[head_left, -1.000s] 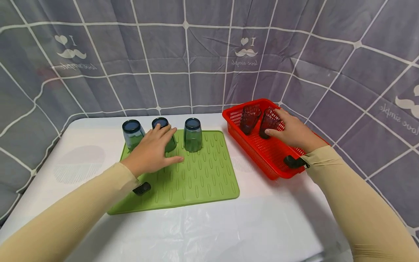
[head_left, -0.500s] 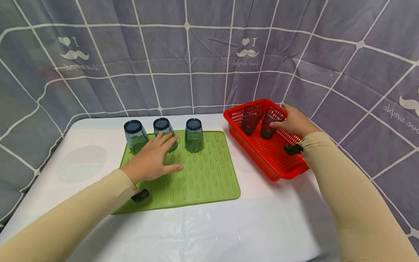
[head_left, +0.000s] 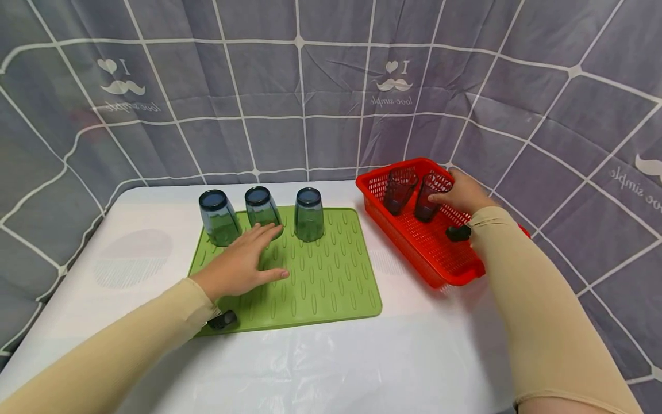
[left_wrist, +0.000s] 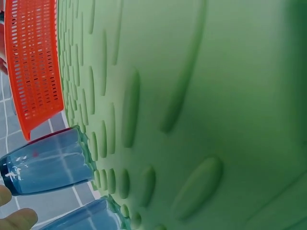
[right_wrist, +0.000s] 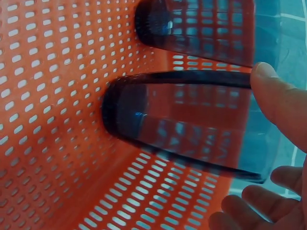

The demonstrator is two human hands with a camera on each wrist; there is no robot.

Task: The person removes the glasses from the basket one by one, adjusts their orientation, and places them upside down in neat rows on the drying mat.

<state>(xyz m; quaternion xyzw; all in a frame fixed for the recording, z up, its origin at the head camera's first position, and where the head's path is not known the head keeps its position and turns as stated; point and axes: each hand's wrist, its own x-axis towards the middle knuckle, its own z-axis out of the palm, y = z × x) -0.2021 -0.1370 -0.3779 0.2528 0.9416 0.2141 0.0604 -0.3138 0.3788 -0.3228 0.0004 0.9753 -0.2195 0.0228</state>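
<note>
Upside down along the far side of a green ridged drying mat [head_left: 331,282] stand three blue-tinted drinking glasses: a left glass [head_left: 220,218], a middle glass [head_left: 262,207] and a right glass [head_left: 308,214]. My left hand [head_left: 242,264] is over the mat in front of the middle glass, fingers spread and holding nothing. In a red plastic basket [head_left: 400,244], my right hand [head_left: 460,192] grips a dark glass [right_wrist: 187,124] near its rim, thumb on one side and fingers on the other. Mouth up, this glass stands beside a second dark glass [head_left: 399,192].
The mat and basket sit on a table with a white cover [head_left: 331,368]. Behind and to the right hangs a grey curtain [head_left: 336,86] with a white grid, close to the basket's far edge. Small black wrist cameras show at both cuffs.
My right hand has gone from above the dark glass to around its rim. My left hand has drawn back slightly from the middle glass. The glasses stay where they were.
</note>
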